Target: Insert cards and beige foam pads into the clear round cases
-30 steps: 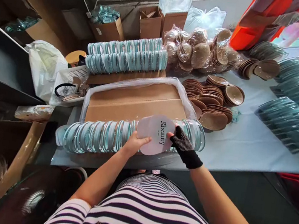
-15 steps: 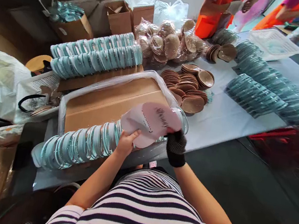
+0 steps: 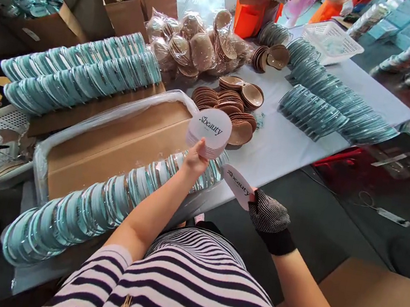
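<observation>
Head view. Left hand (image 3: 195, 158), bare, raised from a forearm running up from lower left, fingers pinched on the lower edge of a stack of round white cards (image 3: 208, 132); stack held above the near right corner of the cardboard box (image 3: 112, 143), top face turned up toward the camera, printed word reading left to right and climbing slightly rightward. Right hand (image 3: 267, 215), in a black dotted glove, forearm entering from lower right, closed on one end of a single white card (image 3: 238, 184); card off the near edge of the table (image 3: 292, 147), right of the box, long axis running from upper left down to the glove, print following that line. Card items in hand: two, one stack and one single. Row of clear-and-teal round cases (image 3: 102, 204) lying on edge along the near side of the box, one row, count of cases too dense to tell. Behind the box, two more such rows (image 3: 80, 75), side by side. Right of the box, one heap of brown cup-shaped pads (image 3: 228, 106); beyond it, bagged pads (image 3: 195, 47), number of bags unclear. Far right of the box, further teal case rows (image 3: 323, 105). At the far table end, a person in orange (image 3: 255, 5) and one white basket (image 3: 332, 41).
</observation>
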{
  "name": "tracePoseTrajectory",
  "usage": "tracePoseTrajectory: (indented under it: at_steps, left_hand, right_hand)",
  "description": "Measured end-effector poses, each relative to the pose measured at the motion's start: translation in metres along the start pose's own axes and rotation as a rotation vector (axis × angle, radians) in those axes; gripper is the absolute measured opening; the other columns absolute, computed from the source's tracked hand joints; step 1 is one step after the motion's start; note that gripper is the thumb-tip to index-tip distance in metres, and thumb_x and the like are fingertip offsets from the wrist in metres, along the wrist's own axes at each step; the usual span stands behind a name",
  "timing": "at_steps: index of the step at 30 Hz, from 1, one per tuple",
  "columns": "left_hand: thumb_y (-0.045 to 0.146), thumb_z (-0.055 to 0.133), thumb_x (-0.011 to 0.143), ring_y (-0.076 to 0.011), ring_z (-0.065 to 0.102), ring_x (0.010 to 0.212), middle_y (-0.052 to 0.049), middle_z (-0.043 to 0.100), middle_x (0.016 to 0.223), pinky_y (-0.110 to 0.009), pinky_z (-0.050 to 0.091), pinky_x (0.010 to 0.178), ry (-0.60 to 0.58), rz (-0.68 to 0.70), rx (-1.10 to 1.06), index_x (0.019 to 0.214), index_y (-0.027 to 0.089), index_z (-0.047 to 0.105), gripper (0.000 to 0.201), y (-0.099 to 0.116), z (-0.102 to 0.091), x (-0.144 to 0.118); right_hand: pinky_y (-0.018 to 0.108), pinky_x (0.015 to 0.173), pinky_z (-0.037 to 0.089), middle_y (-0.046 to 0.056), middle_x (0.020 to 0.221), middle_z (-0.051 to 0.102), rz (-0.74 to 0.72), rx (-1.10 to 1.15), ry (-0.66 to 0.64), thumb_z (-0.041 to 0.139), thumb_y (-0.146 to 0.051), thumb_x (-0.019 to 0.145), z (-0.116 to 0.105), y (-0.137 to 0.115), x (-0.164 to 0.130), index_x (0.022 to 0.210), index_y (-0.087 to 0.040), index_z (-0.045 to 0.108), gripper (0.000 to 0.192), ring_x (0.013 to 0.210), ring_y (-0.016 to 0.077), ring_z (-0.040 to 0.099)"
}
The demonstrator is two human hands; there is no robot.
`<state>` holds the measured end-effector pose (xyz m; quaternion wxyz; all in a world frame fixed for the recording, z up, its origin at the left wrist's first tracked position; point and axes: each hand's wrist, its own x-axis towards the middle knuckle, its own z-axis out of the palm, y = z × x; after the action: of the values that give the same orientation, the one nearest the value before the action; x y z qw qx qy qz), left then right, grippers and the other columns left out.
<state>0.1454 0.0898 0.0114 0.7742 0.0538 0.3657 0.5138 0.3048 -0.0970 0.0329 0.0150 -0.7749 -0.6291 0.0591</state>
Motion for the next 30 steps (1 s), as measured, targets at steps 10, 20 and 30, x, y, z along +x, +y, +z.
tracePoseTrajectory:
  at_steps: [10,20,30]
  left_hand:
    - [0.015,0.055,0.092,-0.0167,0.061,0.121,-0.006,0.071,0.12,-0.026,0.05,0.1,0.051,-0.007,-0.009,0.122,0.017,0.064,0.031,-0.006,-0.012,0.004]
    - [0.015,0.056,0.091,-0.0173,0.06,0.123,-0.006,0.071,0.12,-0.028,0.05,0.101,0.041,-0.04,-0.015,0.121,0.018,0.065,0.031,-0.005,-0.015,0.005]
    - [0.021,0.065,0.087,-0.0206,0.058,0.125,-0.005,0.068,0.126,-0.032,0.051,0.101,-0.025,-0.001,0.052,0.13,0.021,0.058,0.044,-0.011,-0.022,0.006]
  right_hand:
    - [0.028,0.063,0.038,0.013,0.097,0.072,-0.115,-0.08,-0.357,0.033,-0.042,0.1,-0.01,-0.027,0.093,0.116,-0.02,0.054,0.034,0.08,0.0249,0.069]
    - [0.029,0.067,0.041,0.016,0.095,0.071,-0.037,0.046,-0.286,0.028,-0.03,0.101,0.038,-0.051,0.095,0.117,-0.018,0.056,0.035,0.084,0.0249,0.068]
    - [0.02,0.044,0.031,-0.004,0.064,0.054,0.169,1.368,-0.654,0.044,-0.038,0.088,0.038,-0.035,0.103,0.118,-0.023,0.046,0.034,0.043,0.0092,0.036]
